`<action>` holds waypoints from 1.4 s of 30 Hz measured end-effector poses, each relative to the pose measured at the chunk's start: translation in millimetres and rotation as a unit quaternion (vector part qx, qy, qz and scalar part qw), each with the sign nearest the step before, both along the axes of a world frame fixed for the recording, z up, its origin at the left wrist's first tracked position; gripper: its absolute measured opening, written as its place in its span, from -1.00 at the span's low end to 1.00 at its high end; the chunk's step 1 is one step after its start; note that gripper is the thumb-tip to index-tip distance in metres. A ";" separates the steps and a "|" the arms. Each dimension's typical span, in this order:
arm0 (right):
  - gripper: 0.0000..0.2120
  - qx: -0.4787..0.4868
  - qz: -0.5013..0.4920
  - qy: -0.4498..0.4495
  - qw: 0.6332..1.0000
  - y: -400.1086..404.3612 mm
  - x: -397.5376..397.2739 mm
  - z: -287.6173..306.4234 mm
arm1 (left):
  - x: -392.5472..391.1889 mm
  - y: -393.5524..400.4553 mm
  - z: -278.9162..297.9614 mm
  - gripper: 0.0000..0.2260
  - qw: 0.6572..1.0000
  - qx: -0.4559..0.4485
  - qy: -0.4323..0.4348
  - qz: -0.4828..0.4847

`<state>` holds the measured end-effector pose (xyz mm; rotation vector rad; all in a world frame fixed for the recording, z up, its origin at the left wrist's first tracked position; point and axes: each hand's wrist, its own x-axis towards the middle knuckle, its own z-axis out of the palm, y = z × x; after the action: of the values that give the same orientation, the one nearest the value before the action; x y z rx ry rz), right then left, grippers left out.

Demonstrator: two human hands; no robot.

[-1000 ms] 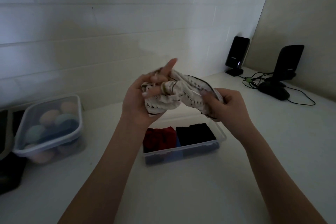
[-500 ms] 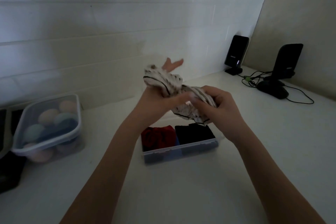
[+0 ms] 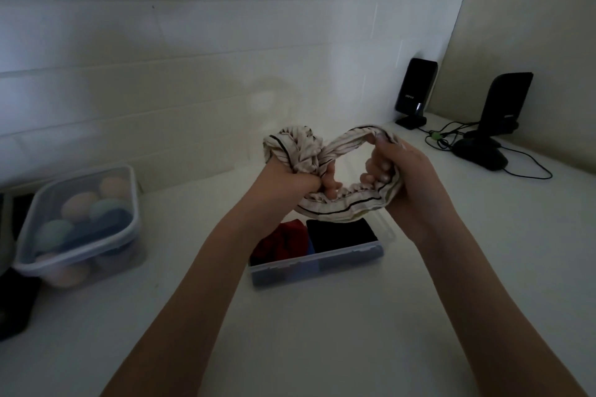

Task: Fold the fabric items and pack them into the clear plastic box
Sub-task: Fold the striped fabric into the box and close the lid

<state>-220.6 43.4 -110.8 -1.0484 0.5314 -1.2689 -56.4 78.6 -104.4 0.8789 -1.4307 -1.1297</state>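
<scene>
Striped cloth (image 3: 325, 158): bunched, held aloft above clear plastic box (image 3: 317, 263). Left hand (image 3: 300, 185) and right hand (image 3: 400, 180): fingers clenched on it. Box contents: red, black, possibly blue folded pieces.

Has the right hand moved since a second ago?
Yes. The right hand has drifted right and slightly up, away from the box, stretching the striped cloth wider.

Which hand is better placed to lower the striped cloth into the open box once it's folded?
Probably the right hand. It grips the stretched band of the striped cloth almost directly above the clear box. The left hand is wrapped in the bunched end, so it would need freeing first.
</scene>
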 end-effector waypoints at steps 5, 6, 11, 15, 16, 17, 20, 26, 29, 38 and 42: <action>-0.87 -0.030 0.003 0.121 0.992 7.1 10.6 -5.7 | -2.9 -1.1 -6.7 -0.82 0.954 0.079 0.169 -0.235; -0.89 -0.032 0.014 0.138 0.990 8.4 12.3 -6.6 | -3.7 -1.3 -7.8 -0.81 0.932 0.102 0.198 -0.286; -0.72 -0.025 0.191 0.144 0.971 12.9 12.7 -5.1 | -5.5 -2.7 -7.5 -0.85 0.878 0.155 0.249 -0.377; -0.58 -0.050 0.173 0.119 0.977 10.4 8.2 -4.3 | -0.8 -6.3 -9.6 -0.85 0.893 0.181 0.215 -0.352; -0.57 -0.052 0.153 0.125 0.979 9.4 7.6 -5.1 | 1.1 -6.3 -9.7 -0.84 0.902 0.181 0.199 -0.339; -0.61 -0.051 0.133 0.127 0.982 8.5 7.7 -5.7 | 2.9 -6.1 -9.7 -0.81 0.912 0.177 0.180 -0.324; -0.81 -0.012 0.090 0.080 0.993 7.3 7.3 -2.5 | 9.7 -2.8 -8.3 -0.71 0.939 0.147 0.145 -0.274; -0.69 0.078 0.021 -0.090 0.993 2.0 1.6 1.2 | 8.7 -2.1 -1.9 -0.68 0.973 0.120 0.082 -0.179; -0.68 0.071 -0.023 -0.079 0.994 0.9 2.5 0.7 | 9.2 -8.2 -2.8 -0.61 0.976 0.132 0.125 -0.117; -0.66 -0.114 -0.134 0.358 0.917 -0.4 -12.2 -5.8 | 26.1 -2.8 -2.2 -0.51 0.989 0.065 -0.117 -0.064; -0.67 -0.213 -0.081 0.585 0.778 5.0 -20.9 -8.1 | 27.1 0.7 -3.0 -0.56 0.947 0.056 -0.313 -0.049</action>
<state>-241.5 48.4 -118.9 -2.2210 1.3248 -0.7357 -29.3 79.3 -107.5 1.3389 -1.9531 -1.0567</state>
